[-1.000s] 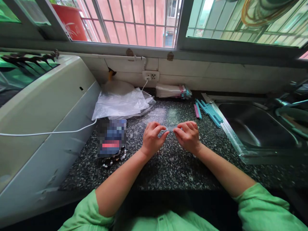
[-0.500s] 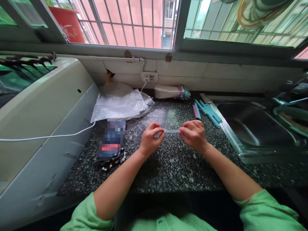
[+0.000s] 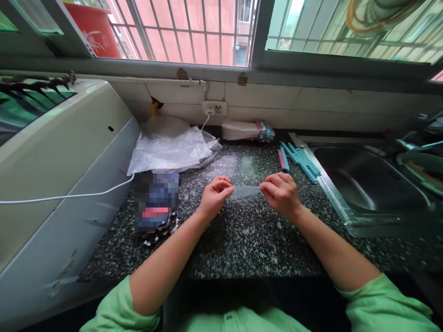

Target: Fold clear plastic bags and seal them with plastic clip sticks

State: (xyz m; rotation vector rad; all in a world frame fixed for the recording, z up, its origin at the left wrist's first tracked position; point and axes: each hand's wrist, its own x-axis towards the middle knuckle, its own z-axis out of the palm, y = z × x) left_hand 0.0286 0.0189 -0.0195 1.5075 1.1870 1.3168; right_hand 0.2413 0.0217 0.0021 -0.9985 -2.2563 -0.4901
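1. From my remote seat, I saw the left hand (image 3: 215, 197) and the right hand (image 3: 283, 197) both pinching the film (image 3: 245, 192) over the counter (image 3: 238, 249), at its nine and three o'clock ends.
2. I judged that this hold kept it flat and tight.
3. Clips (image 3: 300, 162) lay at two o'clock, plastic (image 3: 168, 150) at ten, perhaps aside to give both hands room.
4. Compared with half a second earlier, the film showed a broader face, the fingertips slightly wider apart.
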